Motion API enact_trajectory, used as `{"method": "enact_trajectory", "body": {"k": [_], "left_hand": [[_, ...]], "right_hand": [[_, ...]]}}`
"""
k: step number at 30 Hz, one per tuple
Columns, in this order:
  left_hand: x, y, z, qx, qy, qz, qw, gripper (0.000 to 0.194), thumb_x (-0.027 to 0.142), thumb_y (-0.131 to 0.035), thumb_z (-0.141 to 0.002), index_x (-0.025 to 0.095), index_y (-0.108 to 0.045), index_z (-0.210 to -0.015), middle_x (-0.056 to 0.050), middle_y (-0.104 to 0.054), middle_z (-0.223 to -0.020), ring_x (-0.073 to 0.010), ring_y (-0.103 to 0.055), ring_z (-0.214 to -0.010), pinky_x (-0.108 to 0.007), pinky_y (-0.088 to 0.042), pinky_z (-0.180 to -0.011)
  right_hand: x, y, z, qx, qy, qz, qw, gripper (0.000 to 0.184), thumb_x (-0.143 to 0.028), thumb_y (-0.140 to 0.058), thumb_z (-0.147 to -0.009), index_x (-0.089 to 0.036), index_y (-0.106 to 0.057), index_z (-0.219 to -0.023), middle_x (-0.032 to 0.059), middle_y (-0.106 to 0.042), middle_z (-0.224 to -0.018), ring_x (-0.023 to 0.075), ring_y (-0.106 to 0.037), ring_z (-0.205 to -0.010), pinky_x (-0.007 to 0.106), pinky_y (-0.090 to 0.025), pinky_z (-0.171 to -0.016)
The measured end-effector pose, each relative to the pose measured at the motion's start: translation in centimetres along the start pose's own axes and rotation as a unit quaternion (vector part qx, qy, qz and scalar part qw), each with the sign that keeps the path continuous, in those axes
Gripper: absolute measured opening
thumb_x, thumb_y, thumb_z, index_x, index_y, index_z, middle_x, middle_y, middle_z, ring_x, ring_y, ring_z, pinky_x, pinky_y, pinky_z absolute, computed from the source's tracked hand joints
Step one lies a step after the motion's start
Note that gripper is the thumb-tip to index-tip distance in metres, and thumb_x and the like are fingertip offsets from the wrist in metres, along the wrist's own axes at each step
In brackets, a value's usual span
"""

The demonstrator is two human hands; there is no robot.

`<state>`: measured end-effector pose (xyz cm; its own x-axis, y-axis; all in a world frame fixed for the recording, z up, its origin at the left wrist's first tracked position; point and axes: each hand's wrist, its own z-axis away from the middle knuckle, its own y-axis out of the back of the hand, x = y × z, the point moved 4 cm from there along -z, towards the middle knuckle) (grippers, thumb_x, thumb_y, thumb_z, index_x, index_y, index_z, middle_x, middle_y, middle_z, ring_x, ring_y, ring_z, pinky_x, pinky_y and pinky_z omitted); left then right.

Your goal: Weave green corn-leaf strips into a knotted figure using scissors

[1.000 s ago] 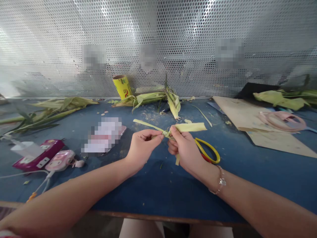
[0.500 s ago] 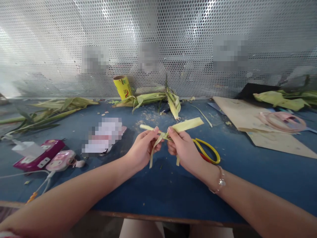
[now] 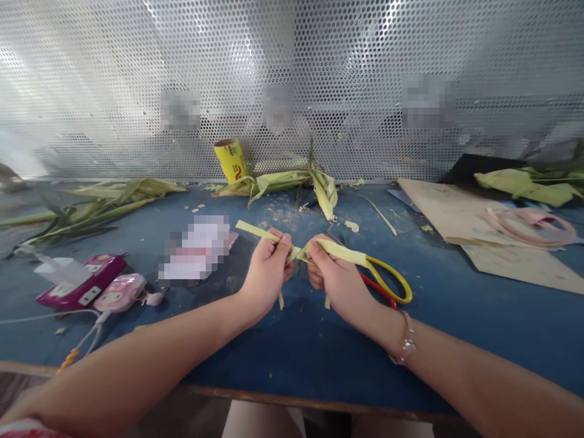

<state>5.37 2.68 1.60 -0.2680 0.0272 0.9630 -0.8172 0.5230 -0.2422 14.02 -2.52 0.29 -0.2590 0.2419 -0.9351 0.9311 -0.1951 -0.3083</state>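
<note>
Between my hands, pale green corn husk strips (image 3: 298,252) cross and meet above the blue table (image 3: 292,359). My left hand (image 3: 264,267) pinches strips between thumb and fingers; one end sticks out up and to the left, another hangs below. My right hand (image 3: 337,274) is closed on strips too, with a wide flat end reaching right and a narrow end hanging under the fingers. Whether the strips are knotted I cannot tell. Scissors with yellow and red handles (image 3: 396,283) lie beside my right hand, partly hidden by it and by the wide strip.
Corn in husks (image 3: 283,180) and a yellow cardboard tube (image 3: 230,161) are by the perforated metal screen (image 3: 292,55). A phone (image 3: 196,249), purple power strip (image 3: 86,283) and pink case (image 3: 119,293) lie left. More husks (image 3: 109,198) lie far left; brown cardboard (image 3: 433,210) lies right.
The wide strip end at my right hand has dropped and now overlaps the scissors' yellow handle. The strip at my left hand reaches farther left. A small husk scrap now shows beyond my right hand.
</note>
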Motion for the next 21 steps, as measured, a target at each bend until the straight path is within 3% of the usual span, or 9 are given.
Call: {"method": "enact_trajectory", "body": {"k": [5, 10, 21], "left_hand": [[0.1, 0.1, -0.2, 0.007, -0.003, -0.004, 1.000, 0.033, 0.034, -0.053, -0.081, 0.020, -0.030, -0.063, 0.010, -0.023, -0.048, -0.0028, -0.025, -0.036, -0.018, -0.016, -0.037], [0.4, 0.0, 0.1, -0.008, -0.043, -0.020, 0.999, 0.029, 0.036, -0.054, -0.080, 0.020, -0.034, -0.065, 0.010, -0.025, -0.048, -0.0037, -0.026, -0.037, -0.018, -0.019, -0.038], [1.2, 0.4, 1.4, -0.001, -0.135, -0.171, 0.976, 0.021, 0.033, -0.048, -0.084, 0.021, -0.043, -0.068, 0.007, -0.040, -0.046, -0.0066, -0.037, -0.041, -0.021, -0.029, -0.041]], "right_hand": [[0.1, 0.0, 0.0, -0.014, 0.018, -0.003, 1.000, 0.035, -0.045, -0.052, -0.082, -0.021, -0.035, -0.062, -0.0099, -0.025, -0.049, 0.0050, -0.021, -0.039, 0.019, -0.018, -0.037], [0.1, 0.3, 0.0, 0.026, -0.019, -0.042, 0.999, 0.035, -0.047, -0.054, -0.079, -0.022, -0.036, -0.064, -0.0111, -0.022, -0.046, 0.0049, -0.017, -0.037, 0.018, -0.016, -0.035], [-0.4, 0.3, 0.2, 0.056, -0.061, -0.065, 0.994, 0.037, -0.047, -0.059, -0.075, -0.022, -0.034, -0.062, -0.0118, -0.019, -0.044, 0.0046, -0.015, -0.037, 0.017, -0.016, -0.035]]}}
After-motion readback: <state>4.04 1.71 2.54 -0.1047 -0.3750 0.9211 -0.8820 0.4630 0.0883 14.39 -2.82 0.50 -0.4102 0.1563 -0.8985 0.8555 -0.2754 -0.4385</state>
